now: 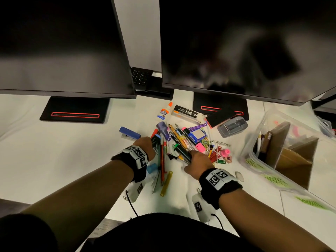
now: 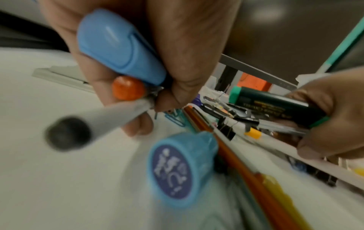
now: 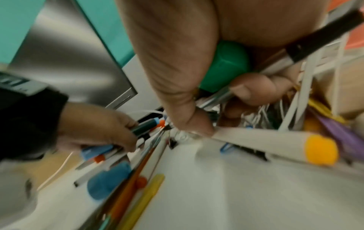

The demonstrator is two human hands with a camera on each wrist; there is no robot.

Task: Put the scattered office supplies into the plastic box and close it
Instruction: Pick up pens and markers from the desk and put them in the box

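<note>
From the head view I see my left hand (image 1: 145, 144) and right hand (image 1: 197, 163) both down in the pile of supplies (image 1: 183, 140) on the white desk (image 1: 63, 160). The open plastic box (image 1: 283, 151) sits to the right, cardboard dividers inside, well apart from both hands. A glue bottle (image 1: 164, 110), staples box (image 1: 187, 112) and blue stapler (image 1: 129, 133) lie at the far edge of the pile.

On the left wrist view, my fingers (image 2: 185, 51) curl round a blue highlighter (image 2: 118, 46), an orange-capped pen and a grey pen (image 2: 110, 116). A blue cap (image 2: 177, 169) lies on the desk below.

On the right wrist view, my right hand grips a green-capped marker (image 3: 226, 65) and a silver pen (image 3: 275, 68).
</note>
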